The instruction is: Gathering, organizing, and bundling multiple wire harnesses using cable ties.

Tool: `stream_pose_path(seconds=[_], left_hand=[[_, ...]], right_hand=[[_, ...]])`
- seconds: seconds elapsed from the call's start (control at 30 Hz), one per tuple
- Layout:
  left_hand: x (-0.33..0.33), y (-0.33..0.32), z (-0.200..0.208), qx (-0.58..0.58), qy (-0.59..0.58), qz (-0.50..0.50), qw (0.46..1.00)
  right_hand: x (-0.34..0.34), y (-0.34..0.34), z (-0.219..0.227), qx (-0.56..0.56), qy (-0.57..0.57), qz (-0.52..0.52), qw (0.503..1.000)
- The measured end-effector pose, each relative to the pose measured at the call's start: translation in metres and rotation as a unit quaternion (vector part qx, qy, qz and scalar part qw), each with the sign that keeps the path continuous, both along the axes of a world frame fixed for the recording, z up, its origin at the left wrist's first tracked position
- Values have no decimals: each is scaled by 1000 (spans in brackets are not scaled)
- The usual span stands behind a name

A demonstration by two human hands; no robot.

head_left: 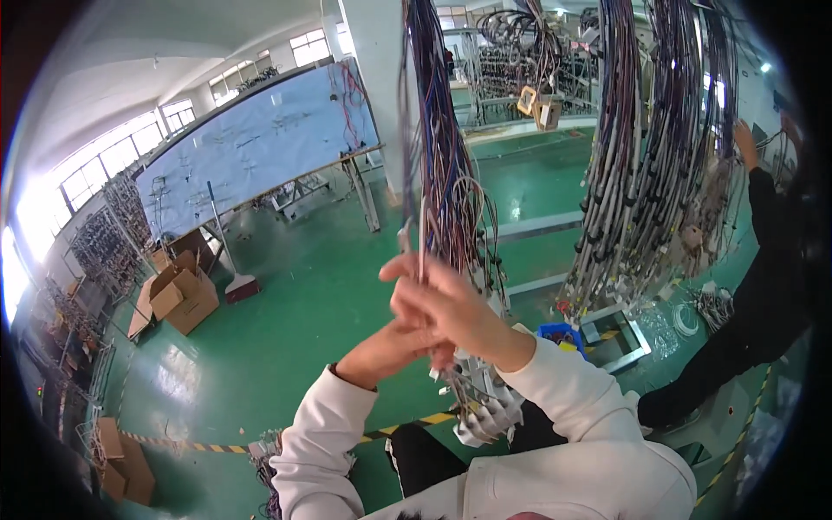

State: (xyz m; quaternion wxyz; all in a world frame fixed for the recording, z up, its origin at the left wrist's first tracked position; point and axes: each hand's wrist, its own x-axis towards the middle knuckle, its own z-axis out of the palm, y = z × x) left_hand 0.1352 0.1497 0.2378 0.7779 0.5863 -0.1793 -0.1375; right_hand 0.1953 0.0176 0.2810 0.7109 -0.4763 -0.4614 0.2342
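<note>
My right hand (455,308) is raised in front of me, its fingers curled round a thin grey cable (423,230) that runs up beside a hanging wire bundle (446,165). Just below it and partly hidden behind it, my left hand (386,351) is closed round the lower wires. Both wrists overlap. From under my left hand the wire ends (468,390) spread down to a row of pale grey connector-like pieces (490,422) above my lap. The fingertips of my left hand are mostly covered.
More thick wire bundles (615,165) hang at the right, near a co-worker's raised arm (763,199). A blue bin (562,335) and a metal frame (637,334) stand low at the right. Cardboard boxes (185,295), a broom-like tool (241,284) and a large slanted board (260,147) are at the left.
</note>
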Motion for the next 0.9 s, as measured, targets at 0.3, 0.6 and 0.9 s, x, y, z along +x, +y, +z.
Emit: stream_pose_path(seconds=[0.3,0.6,0.9], left_hand=[[5,8,55,-120,41,-111,986],[-68,79,133,107,-20,155,982],[-218,161,249,-12,-111,434,894]], right_hand=[[60,-35,65,-154,-389,50,907],[122,-28,215,-12,-263,-218,940],[90,70,277,49,-40,-251,966]])
